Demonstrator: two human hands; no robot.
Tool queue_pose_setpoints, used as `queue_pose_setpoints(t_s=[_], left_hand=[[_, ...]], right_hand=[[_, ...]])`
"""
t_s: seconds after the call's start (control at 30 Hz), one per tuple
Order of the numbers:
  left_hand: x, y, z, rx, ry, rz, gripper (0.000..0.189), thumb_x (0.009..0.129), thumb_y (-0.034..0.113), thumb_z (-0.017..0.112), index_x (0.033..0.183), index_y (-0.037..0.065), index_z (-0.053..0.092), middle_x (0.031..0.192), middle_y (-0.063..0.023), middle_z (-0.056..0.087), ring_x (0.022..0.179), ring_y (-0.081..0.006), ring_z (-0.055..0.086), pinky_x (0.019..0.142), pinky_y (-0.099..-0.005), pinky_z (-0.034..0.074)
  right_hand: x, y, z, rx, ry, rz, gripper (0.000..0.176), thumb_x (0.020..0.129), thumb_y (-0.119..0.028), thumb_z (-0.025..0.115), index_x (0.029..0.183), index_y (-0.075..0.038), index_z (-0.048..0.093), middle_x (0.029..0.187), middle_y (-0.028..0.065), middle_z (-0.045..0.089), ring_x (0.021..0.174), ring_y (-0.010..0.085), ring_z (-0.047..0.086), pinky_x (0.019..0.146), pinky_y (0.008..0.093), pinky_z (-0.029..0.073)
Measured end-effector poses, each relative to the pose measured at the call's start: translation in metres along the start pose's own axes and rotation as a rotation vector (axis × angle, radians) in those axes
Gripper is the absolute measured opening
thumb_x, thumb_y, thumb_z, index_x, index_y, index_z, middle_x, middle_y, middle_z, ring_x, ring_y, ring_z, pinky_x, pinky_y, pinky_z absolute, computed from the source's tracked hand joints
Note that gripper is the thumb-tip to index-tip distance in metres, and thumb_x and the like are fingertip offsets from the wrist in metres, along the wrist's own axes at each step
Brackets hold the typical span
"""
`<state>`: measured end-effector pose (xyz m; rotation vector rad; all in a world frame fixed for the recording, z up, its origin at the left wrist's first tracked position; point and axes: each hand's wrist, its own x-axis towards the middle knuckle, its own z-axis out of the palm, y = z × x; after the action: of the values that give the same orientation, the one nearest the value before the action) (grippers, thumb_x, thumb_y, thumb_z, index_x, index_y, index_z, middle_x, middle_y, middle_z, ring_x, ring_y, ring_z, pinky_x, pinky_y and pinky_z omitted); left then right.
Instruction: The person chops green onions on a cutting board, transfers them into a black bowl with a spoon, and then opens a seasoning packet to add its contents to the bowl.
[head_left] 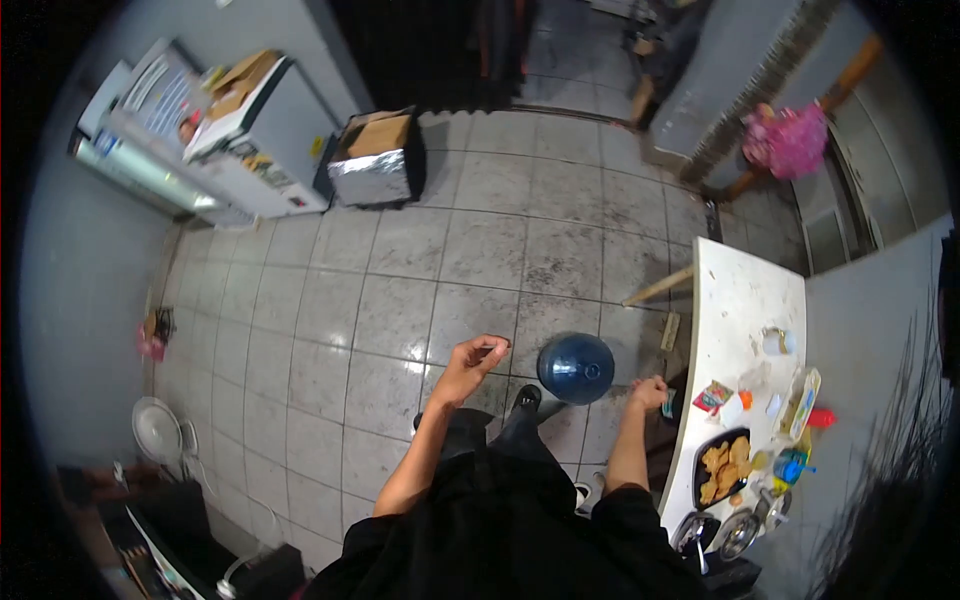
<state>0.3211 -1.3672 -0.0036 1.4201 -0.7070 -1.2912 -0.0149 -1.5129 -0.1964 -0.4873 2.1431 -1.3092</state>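
Note:
My left hand (468, 370) is raised in front of me over the tiled floor, its fingers curled and thumb and forefinger brought together. A tiny dark spot shows at their tips, too small to name. Low on the right, my right hand (649, 393) is closed beside the long edge of the white table (720, 330). A small teal and white printed piece (668, 404) shows right against its fingers. Between the two hands, a large blue water jug (576, 368) stands on the floor, touched by neither hand, close to my shoe (528, 398).
On the table are a black tray of fried food (722, 468), a red packet (713, 397), a cup (777, 341) and metal pots (740, 534). A foil-covered box (377, 160) and a fridge (270, 140) stand far left. A white fan (158, 428) is at left.

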Motion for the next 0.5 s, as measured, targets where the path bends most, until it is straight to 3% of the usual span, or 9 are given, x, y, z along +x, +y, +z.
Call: queue_pose_setpoints(t_s=[0.07,0.13,0.27,0.3,0.4,0.47,0.5], left_hand=[[-0.017,-0.003,-0.025,-0.11,0.09,0.086,0.019,0.089,0.017,0.061,0.1,0.001,0.063,0.101,-0.005,0.062,0.092,-0.0115,0.055,0.083,-0.0256,0.043],[-0.039,0.004,-0.06,-0.17,0.213,0.158,0.021,0.087,0.02,0.064,0.093,0.0,0.063,0.103,-0.0083,0.061,0.096,-0.0157,0.056,0.086,-0.0314,0.045],[-0.108,0.005,-0.146,-0.199,0.522,0.267,0.014,0.087,0.015,0.064,0.085,0.001,0.065,0.103,-0.0081,0.061,0.099,-0.015,0.053,0.087,-0.0298,0.042],[-0.133,0.005,-0.169,-0.191,0.594,0.304,0.015,0.087,0.015,0.063,0.083,0.001,0.064,0.103,-0.0082,0.061,0.097,-0.0149,0.054,0.087,-0.0299,0.042],[-0.226,0.01,-0.233,-0.173,0.85,0.331,0.016,0.088,0.014,0.062,0.08,0.0,0.064,0.104,-0.0089,0.061,0.096,-0.015,0.054,0.087,-0.0304,0.042],[-0.296,-0.008,-0.277,-0.133,1.009,0.438,0.017,0.09,0.021,0.059,0.088,0.004,0.064,0.101,-0.0078,0.06,0.093,-0.0154,0.053,0.086,-0.0324,0.042],[-0.331,-0.008,-0.292,-0.612,0.943,0.726,0.022,0.092,0.027,0.055,0.096,0.007,0.063,0.102,-0.0072,0.058,0.092,-0.016,0.053,0.085,-0.0334,0.043]], right_hand=[[-0.057,0.003,0.043,0.102,-0.227,-0.012,0.016,0.085,-0.004,0.044,0.084,0.005,0.057,0.067,0.014,0.059,0.046,0.019,0.056,0.038,0.029,0.047],[-0.129,-0.005,0.088,0.086,-0.524,0.012,0.014,0.087,-0.005,0.046,0.085,0.005,0.056,0.066,0.0107,0.057,0.046,0.0161,0.055,0.038,0.0283,0.047],[-0.292,-0.029,0.152,0.045,-1.124,-0.129,0.016,0.09,-0.008,0.046,0.085,0.002,0.058,0.062,0.0059,0.053,0.047,0.0135,0.053,0.041,0.0271,0.046],[-0.335,-0.035,0.16,-0.002,-1.324,-0.191,0.017,0.091,-0.009,0.046,0.085,0.001,0.058,0.062,0.0046,0.052,0.049,0.0129,0.053,0.043,0.0267,0.047],[-0.462,-0.048,0.169,-0.078,-1.626,-0.254,0.018,0.092,-0.011,0.046,0.086,0.0,0.059,0.065,0.0041,0.053,0.051,0.0122,0.054,0.045,0.0264,0.048],[-0.548,-0.042,0.165,-0.152,-1.814,-0.234,0.018,0.092,-0.013,0.048,0.087,0.0,0.06,0.067,0.0038,0.054,0.053,0.0119,0.054,0.048,0.0259,0.049],[-0.587,-0.037,0.157,-0.169,-1.923,-0.255,0.018,0.092,-0.013,0.049,0.088,0.0,0.06,0.068,0.0037,0.054,0.053,0.0118,0.054,0.048,0.0256,0.049]])
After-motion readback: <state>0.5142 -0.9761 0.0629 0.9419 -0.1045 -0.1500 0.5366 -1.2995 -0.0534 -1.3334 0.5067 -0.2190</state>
